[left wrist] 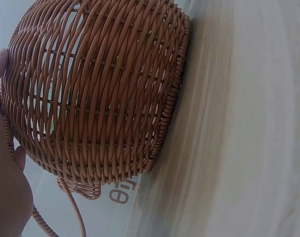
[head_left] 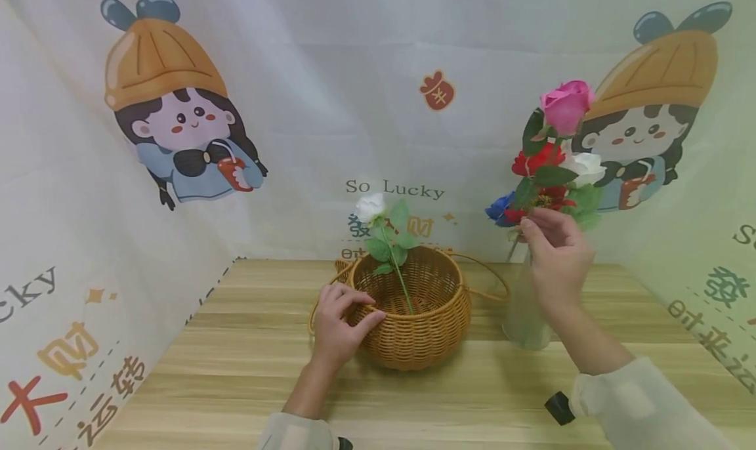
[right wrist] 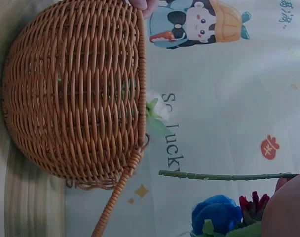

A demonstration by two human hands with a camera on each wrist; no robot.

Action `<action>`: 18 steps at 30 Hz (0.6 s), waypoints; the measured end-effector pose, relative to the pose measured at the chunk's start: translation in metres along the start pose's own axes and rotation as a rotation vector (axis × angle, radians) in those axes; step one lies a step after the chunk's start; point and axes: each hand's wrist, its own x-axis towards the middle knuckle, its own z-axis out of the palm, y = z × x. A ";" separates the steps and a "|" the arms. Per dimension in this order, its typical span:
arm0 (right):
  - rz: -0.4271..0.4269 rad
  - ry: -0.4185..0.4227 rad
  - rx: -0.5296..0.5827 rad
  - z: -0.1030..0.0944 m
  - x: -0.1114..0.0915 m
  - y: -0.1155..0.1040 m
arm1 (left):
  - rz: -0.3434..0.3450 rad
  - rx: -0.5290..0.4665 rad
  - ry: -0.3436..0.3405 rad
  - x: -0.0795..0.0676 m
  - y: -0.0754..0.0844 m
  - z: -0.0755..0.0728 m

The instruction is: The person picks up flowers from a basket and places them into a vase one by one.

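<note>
A round wicker basket stands on the table, and my left hand grips its near-left rim between thumb and fingers. Inside leans a white rose, its green stem reaching down into the basket. On the right, my right hand pinches a green stem, which appears to belong to the pink rose. The stem's cut end points free of the basket in the right wrist view. Behind that hand, a clear vase holds red flowers, a white flower and a blue flower.
The basket's thin handle arches out on the right, close to the vase. A wooden tabletop lies beneath everything. Printed cloth hangs behind and at both sides.
</note>
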 end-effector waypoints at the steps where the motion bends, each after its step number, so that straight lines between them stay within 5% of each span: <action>1: 0.008 0.012 0.012 -0.002 0.002 -0.001 | 0.001 0.000 0.000 0.000 0.000 0.000; 11: -0.014 0.189 0.143 -0.021 0.029 -0.014 | 0.000 0.001 0.004 0.000 0.000 0.000; 18: 0.001 0.268 0.135 -0.031 0.045 -0.015 | -0.004 0.003 0.000 0.000 -0.001 0.000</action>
